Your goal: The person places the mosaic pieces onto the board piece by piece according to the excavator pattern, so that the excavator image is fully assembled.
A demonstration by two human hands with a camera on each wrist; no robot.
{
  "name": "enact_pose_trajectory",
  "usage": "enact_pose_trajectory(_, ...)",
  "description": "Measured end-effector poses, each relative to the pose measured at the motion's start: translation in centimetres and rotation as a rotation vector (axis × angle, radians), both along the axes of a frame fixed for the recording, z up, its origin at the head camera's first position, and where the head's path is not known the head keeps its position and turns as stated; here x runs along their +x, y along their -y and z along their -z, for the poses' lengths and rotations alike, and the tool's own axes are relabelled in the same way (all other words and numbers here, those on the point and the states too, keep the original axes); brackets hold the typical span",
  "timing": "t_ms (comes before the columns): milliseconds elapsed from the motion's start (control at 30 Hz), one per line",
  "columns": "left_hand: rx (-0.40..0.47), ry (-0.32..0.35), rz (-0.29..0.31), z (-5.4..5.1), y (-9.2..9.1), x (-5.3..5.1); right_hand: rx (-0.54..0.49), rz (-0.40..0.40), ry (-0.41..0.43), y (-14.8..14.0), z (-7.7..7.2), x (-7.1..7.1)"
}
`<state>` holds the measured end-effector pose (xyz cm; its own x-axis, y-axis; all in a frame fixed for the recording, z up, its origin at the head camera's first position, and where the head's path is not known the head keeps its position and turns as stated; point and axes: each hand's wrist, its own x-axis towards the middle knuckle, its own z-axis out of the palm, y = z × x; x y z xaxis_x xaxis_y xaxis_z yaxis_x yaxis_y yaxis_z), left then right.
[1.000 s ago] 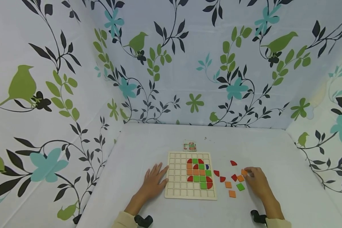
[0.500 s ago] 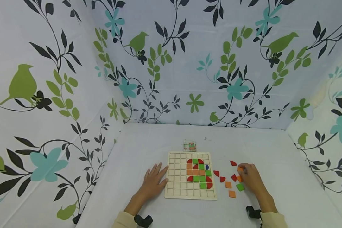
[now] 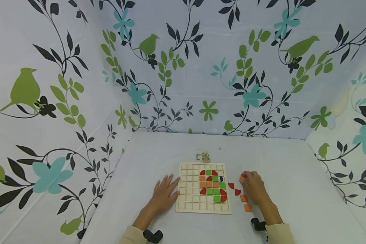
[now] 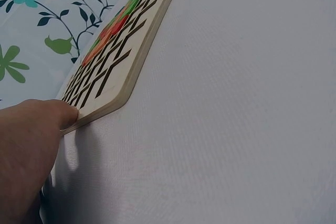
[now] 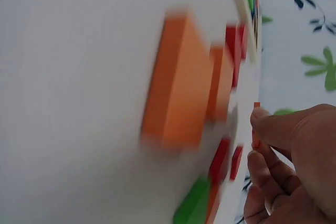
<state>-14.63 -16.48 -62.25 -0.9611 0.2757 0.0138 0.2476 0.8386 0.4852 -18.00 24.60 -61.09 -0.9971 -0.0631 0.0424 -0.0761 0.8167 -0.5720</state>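
Observation:
In the head view a wooden grid board [image 3: 189,205] lies on the white table, its right part filled with red, green, orange and blue tiles. My left hand [image 3: 163,195] rests on the table with fingers spread, fingertips touching the board's left edge. The left wrist view shows its thumb [image 4: 65,113] against that edge. Right of the board, above the table, my right hand [image 3: 256,188] pinches an orange tile [image 5: 256,139] between thumb and fingers. Below it lie an orange square tile [image 3: 243,198] and another orange square [image 3: 247,208].
Two red quarter-round tiles, including a red piece [image 3: 231,185], lie between board and right hand. A green tile [image 5: 191,203] and more red tiles show in the right wrist view. A small pattern card [image 3: 203,156] lies behind the board. Patterned cloth [image 3: 170,112] walls the table.
My right hand has moved left toward the board with the orange tile, and now covers several loose tiles from the head view. My left hand has stayed at the board's edge.

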Motion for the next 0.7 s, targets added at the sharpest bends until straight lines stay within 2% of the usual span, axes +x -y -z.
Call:
enact_pose_trajectory(200, 0.002, 0.001, -0.001, 0.0, 0.0, 0.0, -0.047, -0.084, 0.027, 5.2, -1.1, 1.9)
enact_pose_trajectory(333, 0.007, 0.003, -0.001, 0.0, 0.0, -0.1, -0.061, -0.153, 0.021, 8.0, -1.2, 3.5)
enact_pose_trajectory(500, 0.005, 0.001, -0.001, 0.2, 0.1, -0.1, -0.033, -0.244, -0.003, 9.8, -0.6, 5.1)
enact_pose_trajectory(700, 0.012, 0.004, -0.001, 0.2, 0.1, -0.2, 0.010, -0.248, -0.035, 10.7, -0.4, 5.8)
